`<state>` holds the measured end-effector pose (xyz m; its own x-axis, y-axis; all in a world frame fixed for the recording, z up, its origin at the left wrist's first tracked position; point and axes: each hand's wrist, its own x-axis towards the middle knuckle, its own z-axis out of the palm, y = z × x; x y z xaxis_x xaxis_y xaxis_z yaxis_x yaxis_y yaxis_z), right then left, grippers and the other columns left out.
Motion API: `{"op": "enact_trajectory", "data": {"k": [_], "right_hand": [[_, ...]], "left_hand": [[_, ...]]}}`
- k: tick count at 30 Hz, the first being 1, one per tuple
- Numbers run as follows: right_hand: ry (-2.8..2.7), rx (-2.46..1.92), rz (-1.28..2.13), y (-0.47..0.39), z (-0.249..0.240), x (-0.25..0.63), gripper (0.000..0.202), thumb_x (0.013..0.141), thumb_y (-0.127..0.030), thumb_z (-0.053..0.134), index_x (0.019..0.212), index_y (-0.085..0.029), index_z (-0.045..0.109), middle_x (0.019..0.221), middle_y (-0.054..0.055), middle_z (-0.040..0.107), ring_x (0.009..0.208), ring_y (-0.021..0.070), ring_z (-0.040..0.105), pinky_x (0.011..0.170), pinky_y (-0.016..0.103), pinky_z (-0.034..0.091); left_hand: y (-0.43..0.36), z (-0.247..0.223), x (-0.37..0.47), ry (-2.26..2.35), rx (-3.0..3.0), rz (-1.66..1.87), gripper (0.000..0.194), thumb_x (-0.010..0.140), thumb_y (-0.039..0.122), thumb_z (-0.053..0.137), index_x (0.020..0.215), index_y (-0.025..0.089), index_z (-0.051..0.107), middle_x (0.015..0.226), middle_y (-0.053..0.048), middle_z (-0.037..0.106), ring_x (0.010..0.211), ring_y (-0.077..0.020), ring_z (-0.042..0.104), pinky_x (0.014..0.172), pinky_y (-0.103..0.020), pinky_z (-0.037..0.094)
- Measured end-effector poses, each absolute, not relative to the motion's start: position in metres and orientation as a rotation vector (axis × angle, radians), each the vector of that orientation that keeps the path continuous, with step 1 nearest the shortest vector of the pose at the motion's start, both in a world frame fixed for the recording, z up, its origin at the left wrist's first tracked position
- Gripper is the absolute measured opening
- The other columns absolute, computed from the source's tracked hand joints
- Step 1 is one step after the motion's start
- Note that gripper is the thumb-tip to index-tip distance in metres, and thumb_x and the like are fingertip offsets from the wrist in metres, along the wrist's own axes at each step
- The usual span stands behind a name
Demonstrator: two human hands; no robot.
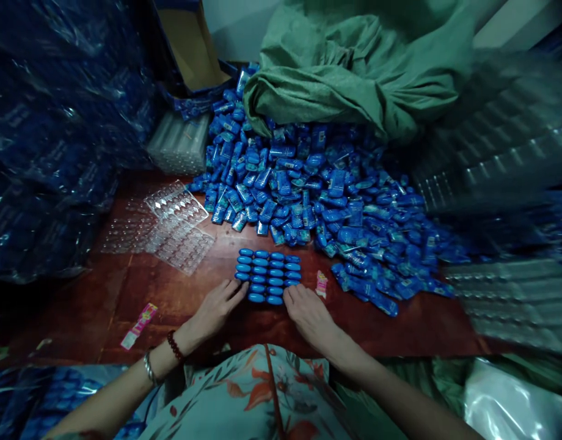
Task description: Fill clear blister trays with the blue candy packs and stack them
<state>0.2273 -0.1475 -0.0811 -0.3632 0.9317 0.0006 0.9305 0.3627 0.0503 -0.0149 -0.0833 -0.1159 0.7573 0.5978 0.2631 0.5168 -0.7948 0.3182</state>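
A block of small, shiny blue packets (267,275) stands in neat rows and columns on the table in front of me, their rounded faces turned up. My left hand (221,304) is at the block's lower left corner, fingers closed against a packet there. At the lower right corner, my right hand (306,308) has its fingers bent together on a packet that they mostly cover. Whether a tray lies under the block I cannot tell. Beyond it spreads a large heap of loose blue packets (281,183).
Clear plastic blister trays (184,244) lie left of the block, with a stack of trays (180,140) behind. More tray stacks (514,299) stand at right. A green cloth sack (354,85) overhangs the heap. Pink wrappers (138,326) lie on the reddish table (171,305). Blue bagged goods (47,140) rise at left.
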Motion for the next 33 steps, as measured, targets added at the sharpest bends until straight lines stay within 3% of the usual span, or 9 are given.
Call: {"op": "enact_trajectory", "data": {"k": [3,7,12,16,19,23,26,29,33], "right_hand": [[2.579,1.743,0.077,-0.142,-0.079,0.230,0.024,0.082,0.000,0.046,0.096,-0.014,0.060,0.080,0.008,0.058,0.075,0.0216,0.053,0.063,0.033,0.041],[2.750,1.784,0.040,-0.138,-0.070,0.258,0.026,0.092,-0.019,0.047,0.117,-0.017,0.055,0.088,0.007,0.062,0.078,0.0182,0.057,0.071,0.031,0.044],[2.504,2.401,0.159,-0.111,-0.075,0.302,0.026,0.095,-0.026,0.042,0.115,-0.018,0.057,0.090,0.008,0.062,0.083,0.0187,0.059,0.070,0.028,0.045],[2.166,2.592,0.120,-0.076,-0.090,0.311,0.036,0.091,-0.031,0.048,0.122,-0.013,0.051,0.102,0.014,0.060,0.089,0.0244,0.058,0.065,0.030,0.045],[2.184,2.678,-0.067,-0.066,-0.098,0.309,0.028,0.090,-0.029,0.046,0.112,-0.013,0.056,0.102,0.014,0.061,0.090,0.0246,0.059,0.070,0.032,0.046],[2.214,3.022,-0.701,-0.084,-0.104,0.313,0.027,0.085,-0.038,0.052,0.101,-0.017,0.057,0.089,0.008,0.064,0.079,0.0216,0.062,0.071,0.034,0.048],[1.823,3.329,-1.581,-0.111,-0.104,0.315,0.041,0.078,-0.048,0.057,0.106,-0.021,0.048,0.075,0.000,0.062,0.061,0.0179,0.062,0.057,0.031,0.049],[1.355,3.290,-2.359,-0.140,-0.099,0.311,0.048,0.072,-0.050,0.065,0.106,-0.022,0.044,0.072,-0.002,0.063,0.057,0.0163,0.063,0.056,0.029,0.050],[1.074,3.114,-2.696,-0.170,-0.094,0.298,0.045,0.072,-0.047,0.070,0.102,-0.020,0.050,0.075,0.001,0.065,0.060,0.0155,0.065,0.058,0.028,0.052]], "left_hand": [[-0.078,-0.127,-0.017,0.946,2.732,0.688,0.048,0.090,0.009,0.035,0.134,0.025,0.046,0.102,-0.011,0.058,0.079,-0.0180,0.051,0.068,-0.030,0.048],[-0.061,-0.114,-0.014,0.866,2.752,0.757,0.040,0.089,0.016,0.045,0.127,0.027,0.054,0.100,-0.009,0.059,0.080,-0.0177,0.052,0.070,-0.031,0.045],[-0.024,-0.065,0.031,0.824,2.600,0.966,0.027,0.091,0.019,0.043,0.111,0.018,0.060,0.100,-0.009,0.059,0.091,-0.0186,0.054,0.079,-0.033,0.045],[0.007,-0.045,0.110,1.028,2.722,0.367,0.029,0.091,0.033,0.045,0.104,0.013,0.062,0.101,-0.014,0.060,0.097,-0.0259,0.056,0.082,-0.040,0.046],[0.022,-0.046,0.159,0.990,2.741,-0.064,0.028,0.087,0.024,0.052,0.107,0.006,0.059,0.108,-0.020,0.058,0.099,-0.0306,0.058,0.081,-0.041,0.047],[0.037,-0.047,0.175,0.924,2.685,-0.135,0.020,0.084,0.010,0.050,0.102,0.005,0.059,0.104,-0.020,0.060,0.087,-0.0260,0.064,0.072,-0.036,0.049],[0.043,-0.040,0.149,0.867,2.649,-0.096,0.022,0.090,0.019,0.045,0.104,0.008,0.057,0.104,-0.015,0.061,0.088,-0.0223,0.063,0.075,-0.033,0.049],[0.035,-0.033,0.098,0.867,2.513,0.196,0.026,0.094,0.027,0.039,0.108,0.012,0.055,0.104,-0.011,0.061,0.091,-0.0183,0.060,0.082,-0.031,0.048],[-0.006,-0.041,0.012,1.066,2.137,0.590,0.035,0.091,0.041,0.044,0.116,0.018,0.053,0.106,-0.007,0.063,0.094,-0.0190,0.060,0.081,-0.032,0.050]]}}
